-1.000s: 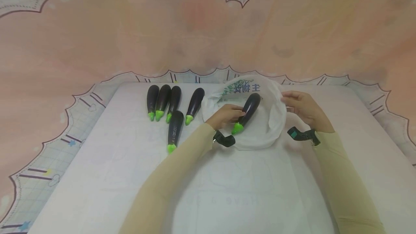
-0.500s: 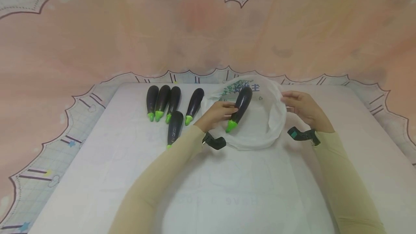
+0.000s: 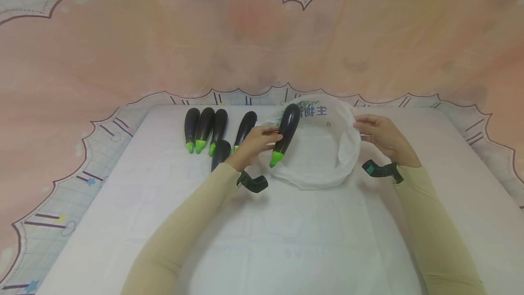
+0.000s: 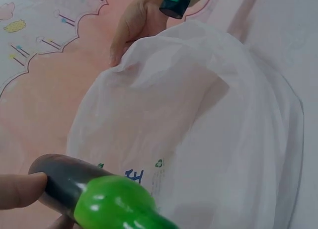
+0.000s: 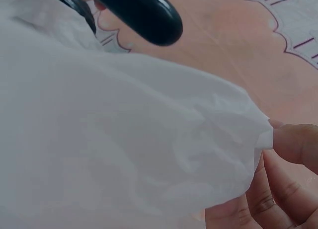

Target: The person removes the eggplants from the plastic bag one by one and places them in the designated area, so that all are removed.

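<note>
A dark purple eggplant (image 3: 289,124) with a green stem end is gripped by my left hand (image 3: 257,144), tilted above the left rim of a white plastic bag (image 3: 315,181). In the left wrist view, the thumb presses the dark body of the eggplant (image 4: 64,177) just beside its green cap. My right hand (image 3: 380,133) pinches the bag's right rim between thumb and fingers; the right wrist view shows the crumpled bag (image 5: 213,139) edge there. The bag stands wide-mouthed, with printed characters on its far inner wall. No eggplant shows inside it in the head view.
Several more eggplants (image 3: 205,126) lie on the white table (image 3: 123,195) left of the bag. One eggplant (image 3: 221,153) nearer the front is partly hidden by the left forearm, another (image 3: 246,125) by the left hand. A patterned peach cloth (image 3: 262,35) hangs behind the table.
My left hand has moved left with the eggplant, from over the middle of the bag to its left rim, raising it slightly. My right hand has stayed in place on the bag.
</note>
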The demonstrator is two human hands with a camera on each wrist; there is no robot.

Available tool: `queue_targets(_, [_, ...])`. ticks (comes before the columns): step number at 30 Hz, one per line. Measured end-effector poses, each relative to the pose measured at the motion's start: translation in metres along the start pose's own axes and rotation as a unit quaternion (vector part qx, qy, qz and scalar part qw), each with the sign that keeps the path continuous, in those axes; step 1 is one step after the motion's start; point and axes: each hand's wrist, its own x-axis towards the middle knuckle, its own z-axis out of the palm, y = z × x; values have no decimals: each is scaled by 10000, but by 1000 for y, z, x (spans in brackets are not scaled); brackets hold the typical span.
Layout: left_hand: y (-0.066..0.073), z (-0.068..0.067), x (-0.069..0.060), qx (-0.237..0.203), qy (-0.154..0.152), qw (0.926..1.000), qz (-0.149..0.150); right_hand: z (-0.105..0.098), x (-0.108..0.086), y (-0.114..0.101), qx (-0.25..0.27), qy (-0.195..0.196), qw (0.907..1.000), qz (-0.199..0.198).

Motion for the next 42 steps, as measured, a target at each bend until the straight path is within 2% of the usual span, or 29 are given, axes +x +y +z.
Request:
queue_targets(7, [0, -19, -13, -40, 232, 9997, 73, -1, -1, -1, 13, 47, 10000, 72])
queue_targets(15, [-2, -40, -26, -209, 569, 9981, 146, -1, -1, 0, -224, 119, 9996, 95])
queue_targets(26, [-5, -73, -51, -97, 909, 9955, 266, -1, 0, 0, -5, 10, 10000, 62])
queue_targets(35, [-15, -102, -69, 149, 1000, 9946, 240, 0, 0, -1, -109, 31, 9999, 70])
queue_targets(42, [-25, -119, -84, 273, 1052, 9939, 174, 1, -1, -2, -322, 65, 9994, 144])
